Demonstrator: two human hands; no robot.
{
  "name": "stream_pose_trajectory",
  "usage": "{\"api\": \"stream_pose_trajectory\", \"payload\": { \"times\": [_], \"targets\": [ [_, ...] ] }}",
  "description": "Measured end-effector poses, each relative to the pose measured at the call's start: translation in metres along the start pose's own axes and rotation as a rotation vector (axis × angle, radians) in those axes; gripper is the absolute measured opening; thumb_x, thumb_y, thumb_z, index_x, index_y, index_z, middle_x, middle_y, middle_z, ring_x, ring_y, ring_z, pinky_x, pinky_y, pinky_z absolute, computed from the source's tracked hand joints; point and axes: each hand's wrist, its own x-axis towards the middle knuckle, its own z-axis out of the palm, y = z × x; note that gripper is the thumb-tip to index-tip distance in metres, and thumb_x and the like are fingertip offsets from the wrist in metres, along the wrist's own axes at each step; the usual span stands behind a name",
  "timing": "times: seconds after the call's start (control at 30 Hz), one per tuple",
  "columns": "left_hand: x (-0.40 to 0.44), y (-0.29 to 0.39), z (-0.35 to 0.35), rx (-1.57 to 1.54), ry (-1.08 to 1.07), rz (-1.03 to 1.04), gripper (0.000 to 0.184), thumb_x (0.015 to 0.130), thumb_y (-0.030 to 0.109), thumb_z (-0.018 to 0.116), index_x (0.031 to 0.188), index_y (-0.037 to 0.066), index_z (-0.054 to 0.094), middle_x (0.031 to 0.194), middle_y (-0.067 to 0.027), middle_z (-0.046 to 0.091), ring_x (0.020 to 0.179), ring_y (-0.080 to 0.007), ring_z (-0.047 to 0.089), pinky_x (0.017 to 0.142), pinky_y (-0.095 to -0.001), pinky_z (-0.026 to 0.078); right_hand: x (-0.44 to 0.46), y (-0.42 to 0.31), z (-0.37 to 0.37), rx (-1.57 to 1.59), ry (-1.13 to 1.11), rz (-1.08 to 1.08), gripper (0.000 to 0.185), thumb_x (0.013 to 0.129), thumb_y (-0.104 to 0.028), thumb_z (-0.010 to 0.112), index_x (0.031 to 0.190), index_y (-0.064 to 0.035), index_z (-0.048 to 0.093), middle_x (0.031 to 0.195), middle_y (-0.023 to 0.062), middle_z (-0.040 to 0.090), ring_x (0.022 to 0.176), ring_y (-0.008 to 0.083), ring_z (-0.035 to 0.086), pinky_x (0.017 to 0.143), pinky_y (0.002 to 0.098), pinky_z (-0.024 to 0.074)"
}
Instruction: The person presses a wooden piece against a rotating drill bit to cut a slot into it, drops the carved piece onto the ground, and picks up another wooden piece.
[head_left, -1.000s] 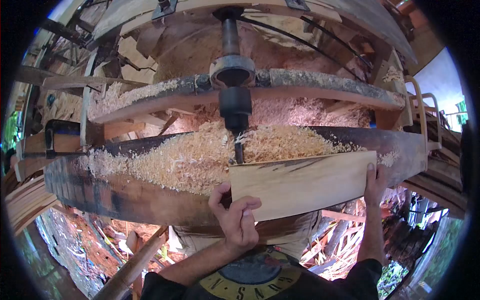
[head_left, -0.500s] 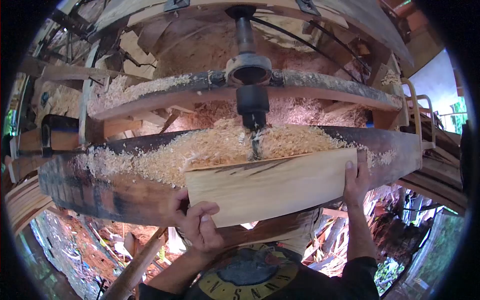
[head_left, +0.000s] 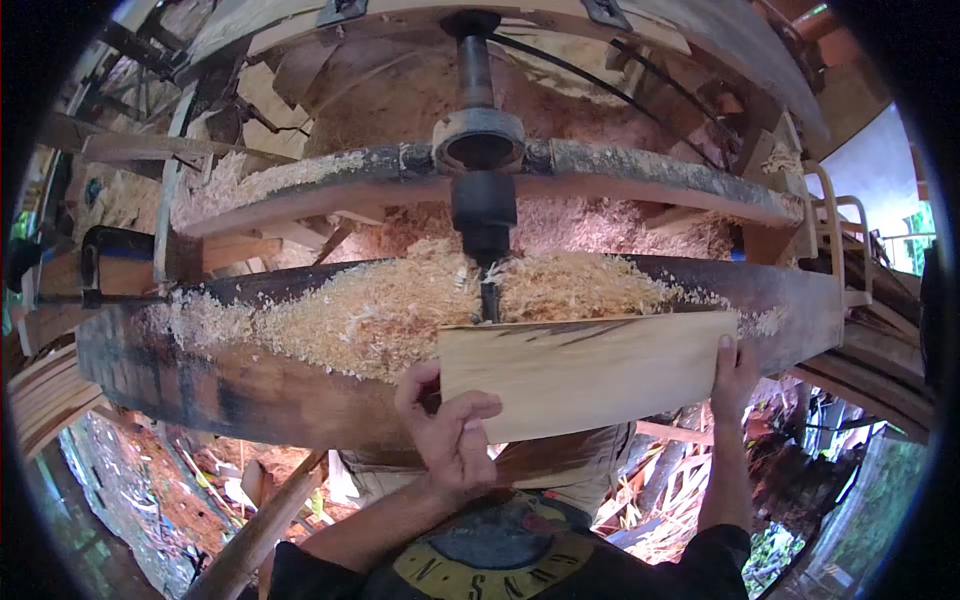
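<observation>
The pale board [head_left: 590, 375] stood at the near side of the dark work plank [head_left: 240, 395], its broad face toward the wearer and its lower edge reaching past the plank's near rim. The left hand [head_left: 450, 430] was closed on the board's left end, thumb over the near face and fingers curled about the end. The right hand [head_left: 735, 375] gripped the opposite end, thumb laid on the near face. Just beyond the upper edge, toward the left end, was the bit [head_left: 489, 302], carried by a black chuck [head_left: 483, 215]; whether bit and wood touched could not be told with certainty at this angle. Wood shavings [head_left: 370, 310] lay heaped around the bit and along the plank. Behind the chuck, a ring-shaped collar [head_left: 478, 138] sat on a crossbeam [head_left: 650, 185] dusted with shavings. A black clamp [head_left: 92, 265] was near the plank's left end.
</observation>
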Motion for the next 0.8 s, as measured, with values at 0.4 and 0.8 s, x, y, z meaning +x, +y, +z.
{"api": "stream_pose_trajectory", "payload": {
  "times": [0.4, 0.8],
  "targets": [
    [-0.004, 0.014, 0.027, -0.032, -0.007, -0.012, 0.023, 0.084, 0.003, 0.05, 0.095, 0.002, 0.071, 0.137, -0.021, 0.037, 0.12, -0.033, 0.046, 0.104, -0.0418, 0.039, 0.013, 0.028, -0.008, 0.106, 0.051, -0.02, 0.038, 0.101, -0.032, 0.062, 0.088, 0.0031, 0.06, 0.081, 0.016, 0.06, 0.079, 0.027, 0.055, 0.075, 0.0439, 0.0449],
    [0.007, -0.011, -0.057, 0.078, 0.036, -0.068, 0.024, 0.092, 0.016, 0.047, 0.099, 0.002, 0.065, 0.139, -0.0255, 0.042, 0.126, -0.0346, 0.044, 0.111, -0.0462, 0.032, -0.025, -0.065, 0.031, 0.246, -0.001, -0.065, 0.038, 0.1, -0.023, 0.061, 0.123, 0.0068, 0.062, 0.106, 0.0187, 0.067, 0.097, 0.0269, 0.064, 0.09, 0.0408, 0.0494]
  ]
}}
